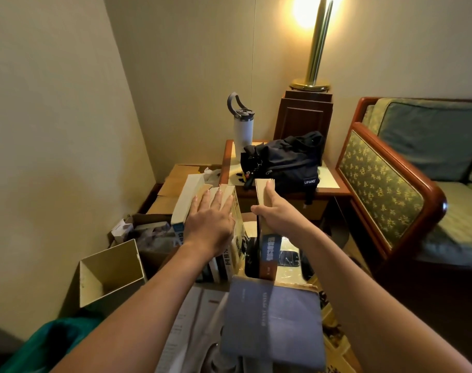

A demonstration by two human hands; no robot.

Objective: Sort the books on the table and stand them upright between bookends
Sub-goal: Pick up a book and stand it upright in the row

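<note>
My left arm reaches forward, and the left hand [210, 224] lies palm down, fingers straight and spread, on the top edges of a row of cream-paged paperback books [192, 195] standing upright at the middle of the cluttered table. It holds nothing; it only presses on them.

My right arm is stretched out beside it. The right hand [275, 211] grips the top of a tall book with a dark blue and brown spine [269, 255], thumb on the near left side and fingers curled over the far side. That book stands upright just right of the row, apart from it.

Between row and held book sits a black shape [252, 258]; I cannot tell whether it is a bookend. A grey-blue hardcover book [275, 319] lying flat in the foreground hides the held book's foot. The spine lettering is too blurred to read, and both forearms run off the lower edge.
</note>
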